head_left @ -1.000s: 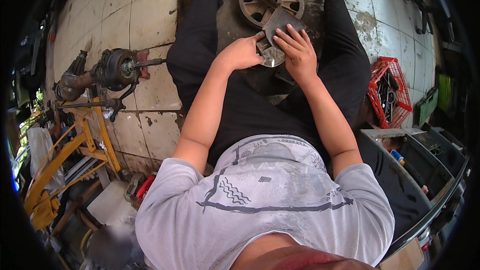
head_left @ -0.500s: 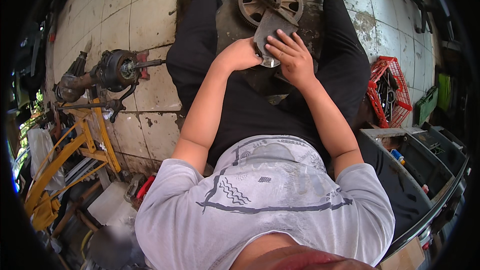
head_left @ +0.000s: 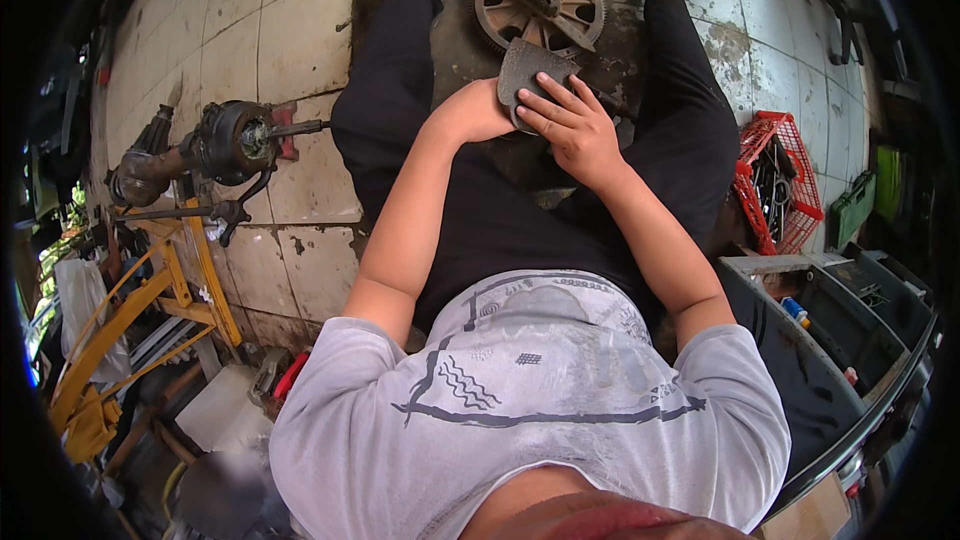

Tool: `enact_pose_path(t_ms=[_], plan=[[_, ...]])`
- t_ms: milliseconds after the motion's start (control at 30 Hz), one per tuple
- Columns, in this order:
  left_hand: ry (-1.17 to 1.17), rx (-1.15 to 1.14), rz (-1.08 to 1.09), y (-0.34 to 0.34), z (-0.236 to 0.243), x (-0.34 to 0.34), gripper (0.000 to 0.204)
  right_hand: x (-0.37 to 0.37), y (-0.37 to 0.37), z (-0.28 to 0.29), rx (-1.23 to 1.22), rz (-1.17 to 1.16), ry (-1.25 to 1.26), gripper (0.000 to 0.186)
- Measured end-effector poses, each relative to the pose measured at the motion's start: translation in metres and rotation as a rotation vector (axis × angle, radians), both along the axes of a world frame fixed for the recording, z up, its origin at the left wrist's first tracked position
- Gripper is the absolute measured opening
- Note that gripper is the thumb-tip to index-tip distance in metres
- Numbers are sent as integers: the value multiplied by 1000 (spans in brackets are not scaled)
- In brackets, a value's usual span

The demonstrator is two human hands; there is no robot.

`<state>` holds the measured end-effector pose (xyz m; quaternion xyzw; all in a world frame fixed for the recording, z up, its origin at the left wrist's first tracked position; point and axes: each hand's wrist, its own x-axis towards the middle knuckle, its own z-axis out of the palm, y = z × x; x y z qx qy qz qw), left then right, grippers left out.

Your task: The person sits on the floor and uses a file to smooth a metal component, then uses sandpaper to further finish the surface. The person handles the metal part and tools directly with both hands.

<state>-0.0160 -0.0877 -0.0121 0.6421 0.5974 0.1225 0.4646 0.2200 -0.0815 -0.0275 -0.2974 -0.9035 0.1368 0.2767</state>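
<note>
Between my knees I hold a dark grey, rough-looking flat piece (head_left: 520,70) with a rounded edge; its exact kind does not show. My left hand (head_left: 474,112) grips it from the left, with the fingertips hidden behind it. Across its right part lies my right hand (head_left: 578,132), fingers stretched out and slightly apart on the surface. Just beyond the piece, a large rusty toothed gear wheel (head_left: 490,12) lies on the floor between my feet. A dark brown bar-like part rests across this wheel.
On the left stands a greasy metal housing with a shaft (head_left: 235,140), near a yellow frame (head_left: 190,260). To the right are a red plastic basket (head_left: 805,210) of tools and a grey compartmented box (head_left: 790,340). Tiled floor (head_left: 300,50) surrounds my legs.
The flat piece has turned and drawn back toward me, off the gear wheel's near edge. A shiny rim seen under it before is now covered. My right hand has shifted slightly left and down.
</note>
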Motion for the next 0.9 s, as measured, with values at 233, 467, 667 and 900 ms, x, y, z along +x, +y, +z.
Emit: enact_pose_path(t_ms=[233, 467, 667, 900], plan=[[40, -50, -30, 4, -3, 1, 50, -2, -3, 1, -2, 30, 18, 53], [86, -41, -39, 5, -1, 3, 52, 1, 7, -7, 37, -106, -8, 51], [111, 3, -60, 6, -7, 1, 53, 0, 13, -10, -5, -231, -26, 51], [87, -36, -33, 3, 6, 4, 56, 0, 7, -9, -14, -128, -22, 53]])
